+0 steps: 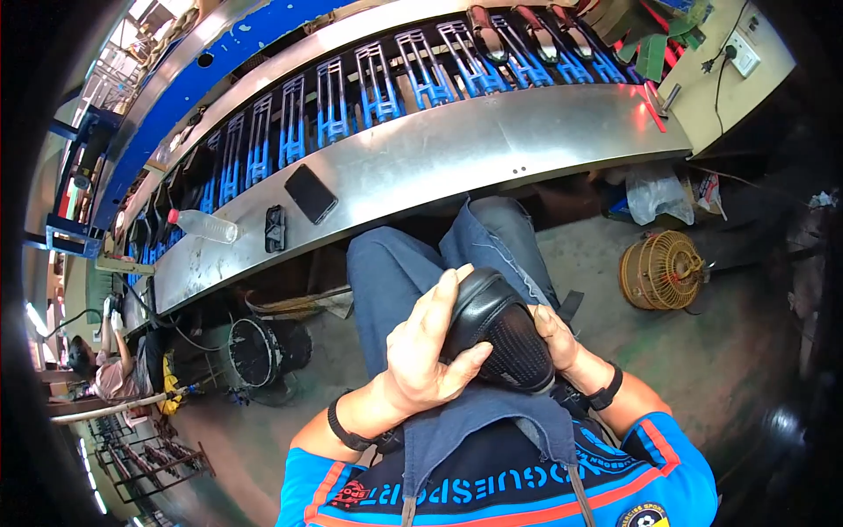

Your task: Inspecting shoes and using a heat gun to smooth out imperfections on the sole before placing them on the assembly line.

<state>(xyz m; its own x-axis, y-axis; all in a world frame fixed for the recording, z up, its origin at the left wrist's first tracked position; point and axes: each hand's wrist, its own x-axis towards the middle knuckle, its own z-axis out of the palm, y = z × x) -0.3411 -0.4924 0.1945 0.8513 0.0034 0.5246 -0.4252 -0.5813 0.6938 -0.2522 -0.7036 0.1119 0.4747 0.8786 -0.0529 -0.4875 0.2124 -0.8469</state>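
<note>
Above my lap I have a black shoe (504, 338) with a smooth leather-like part at its far end and rows of small perforations over the part nearer me. My left hand (428, 338) lies along its left side, fingers stretched up the edge and thumb pressed on the near part. Something pale beige shows at those fingertips; I cannot make out whether it is a finger covering. On the shoe's other side my right hand (558, 338) grips the edge, thumb on top and the other fingers partly hidden beneath. A dark blue apron (492, 426) lies under the shoe.
A metal bench (421, 158) curves ahead, bearing a phone (311, 193), a black case (276, 229) and a clear bottle (207, 226). Beyond it runs a row of blue racks (379, 92), with shoes (488, 37) at the right. A fan (660, 270) and a bucket (255, 351) stand on the floor.
</note>
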